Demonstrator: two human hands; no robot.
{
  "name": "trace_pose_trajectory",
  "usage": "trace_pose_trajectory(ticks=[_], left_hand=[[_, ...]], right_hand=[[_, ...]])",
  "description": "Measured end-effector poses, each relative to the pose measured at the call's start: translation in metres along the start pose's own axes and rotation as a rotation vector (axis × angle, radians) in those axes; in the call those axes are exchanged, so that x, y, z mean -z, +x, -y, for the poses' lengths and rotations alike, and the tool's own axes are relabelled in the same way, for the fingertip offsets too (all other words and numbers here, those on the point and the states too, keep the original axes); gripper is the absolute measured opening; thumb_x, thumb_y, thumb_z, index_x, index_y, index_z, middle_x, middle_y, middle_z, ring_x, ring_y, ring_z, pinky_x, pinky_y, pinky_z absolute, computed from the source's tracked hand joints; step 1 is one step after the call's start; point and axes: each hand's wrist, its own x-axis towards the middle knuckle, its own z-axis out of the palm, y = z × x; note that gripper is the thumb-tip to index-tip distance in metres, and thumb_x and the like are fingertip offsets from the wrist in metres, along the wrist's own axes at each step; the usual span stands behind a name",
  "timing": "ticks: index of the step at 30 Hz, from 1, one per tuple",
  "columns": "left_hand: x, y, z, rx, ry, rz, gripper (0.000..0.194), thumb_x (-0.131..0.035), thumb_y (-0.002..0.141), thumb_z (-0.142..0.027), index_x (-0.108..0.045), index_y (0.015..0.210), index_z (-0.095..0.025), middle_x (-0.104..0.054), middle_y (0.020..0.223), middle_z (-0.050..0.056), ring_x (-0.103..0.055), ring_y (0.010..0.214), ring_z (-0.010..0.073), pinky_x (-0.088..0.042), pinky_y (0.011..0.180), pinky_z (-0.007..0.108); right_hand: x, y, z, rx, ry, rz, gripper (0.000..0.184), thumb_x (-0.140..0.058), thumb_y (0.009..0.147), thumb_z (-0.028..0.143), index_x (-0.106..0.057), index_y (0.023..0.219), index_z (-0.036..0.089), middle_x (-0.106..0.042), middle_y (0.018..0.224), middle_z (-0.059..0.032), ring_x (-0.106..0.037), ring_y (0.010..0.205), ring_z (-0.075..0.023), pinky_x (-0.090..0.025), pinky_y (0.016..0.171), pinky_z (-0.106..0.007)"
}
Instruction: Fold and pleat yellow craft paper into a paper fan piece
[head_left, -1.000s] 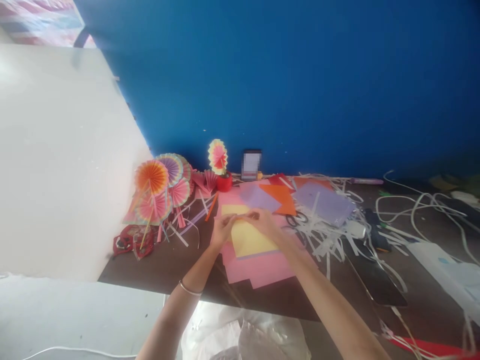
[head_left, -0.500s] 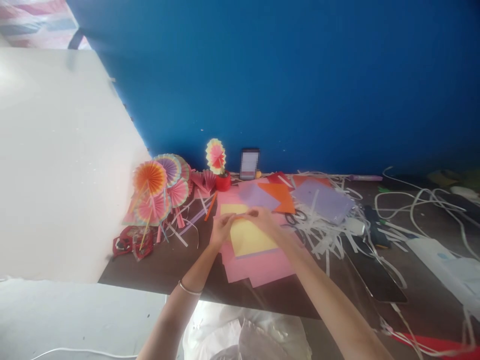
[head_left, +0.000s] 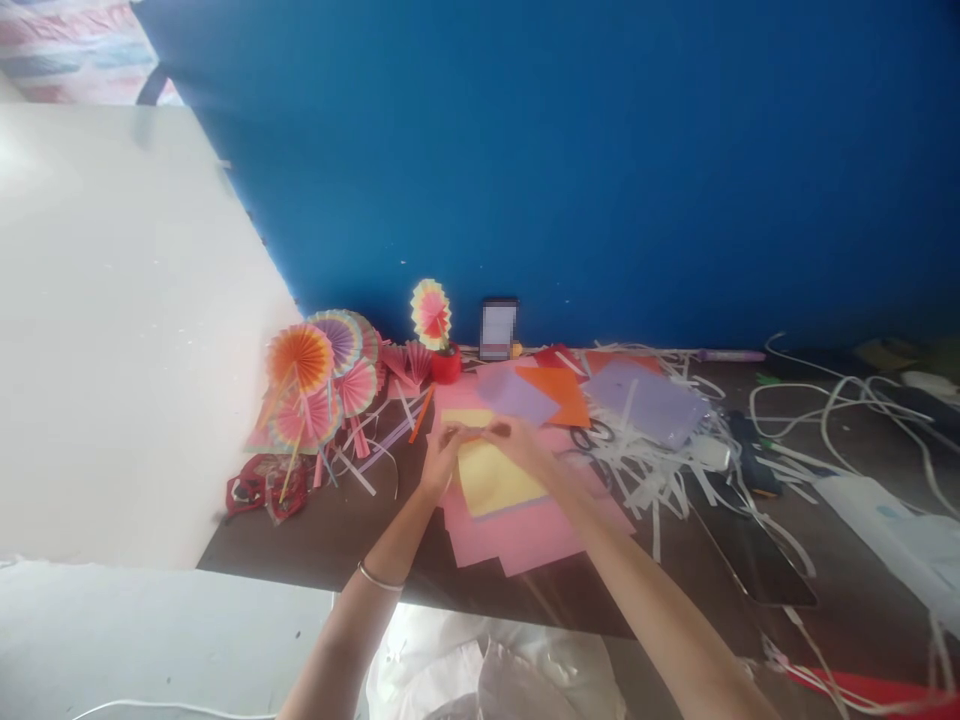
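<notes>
A yellow paper sheet (head_left: 495, 476) lies on a stack of pink sheets (head_left: 525, 530) on the dark table (head_left: 337, 530). My left hand (head_left: 441, 457) and my right hand (head_left: 517, 443) meet at the yellow sheet's far edge. Both pinch that edge, fingers pressed together, where the paper looks folded over. A thin bangle sits on my left wrist.
Several finished paper fans (head_left: 319, 375) lean at the table's left, one more stands in a red pot (head_left: 445, 364). Orange and purple sheets (head_left: 555, 393), black scissors (head_left: 592, 434), a tangle of white paper strips (head_left: 660, 470), a dark phone (head_left: 750, 550) and white cables (head_left: 840, 400) lie to the right. A blue wall rises behind.
My two hands have drawn slightly closer together on the yellow sheet's far edge. Nothing else on the table has moved.
</notes>
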Motion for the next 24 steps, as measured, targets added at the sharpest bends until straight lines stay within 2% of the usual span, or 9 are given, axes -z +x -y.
trace_pose_trajectory(ticks=[5,11,15,18,24], left_hand=[[-0.003,-0.004,0.003,0.025,0.02,-0.004,0.042,-0.074,0.064,-0.036,-0.051,0.095,-0.02,-0.069,0.078,0.004,-0.066,0.078,0.0186,-0.05,0.073,0.031],[0.0,-0.001,0.006,-0.041,0.166,-0.052,0.033,-0.072,0.066,-0.032,-0.053,0.089,-0.017,-0.069,0.083,0.008,-0.066,0.079,0.02,-0.05,0.067,0.029],[0.003,0.002,0.009,-0.074,0.223,-0.128,0.029,-0.071,0.066,-0.029,-0.055,0.087,-0.017,-0.066,0.08,0.005,-0.065,0.078,0.0179,-0.049,0.071,0.028],[0.004,0.002,0.009,-0.08,0.207,-0.127,0.029,-0.071,0.066,-0.028,-0.055,0.087,-0.017,-0.065,0.08,0.004,-0.064,0.079,0.0165,-0.048,0.074,0.028],[0.003,0.0,0.005,-0.02,0.131,-0.119,0.031,-0.073,0.063,-0.029,-0.057,0.087,-0.017,-0.063,0.084,0.004,-0.062,0.078,0.0158,-0.048,0.07,0.026]], right_hand=[[0.0,0.0,-0.001,0.047,-0.015,0.045,0.017,-0.057,0.075,0.033,-0.062,0.068,0.019,-0.067,0.072,-0.0033,-0.058,0.064,-0.0157,-0.043,0.059,-0.027],[0.008,-0.005,-0.001,0.073,-0.041,0.049,0.014,-0.057,0.076,0.031,-0.063,0.072,0.02,-0.068,0.076,-0.0025,-0.059,0.067,-0.016,-0.043,0.062,-0.027],[0.016,-0.01,-0.001,0.007,-0.073,0.01,0.012,-0.057,0.075,0.03,-0.065,0.073,0.021,-0.069,0.078,-0.0036,-0.059,0.068,-0.0175,-0.043,0.059,-0.027],[0.02,-0.01,-0.001,-0.016,-0.087,-0.011,0.012,-0.057,0.073,0.029,-0.066,0.072,0.02,-0.069,0.079,-0.0047,-0.06,0.068,-0.0183,-0.043,0.058,-0.027],[0.021,-0.009,-0.004,-0.077,-0.029,-0.059,0.013,-0.06,0.07,0.031,-0.065,0.067,0.019,-0.069,0.077,-0.0049,-0.061,0.07,-0.0189,-0.042,0.057,-0.026]])
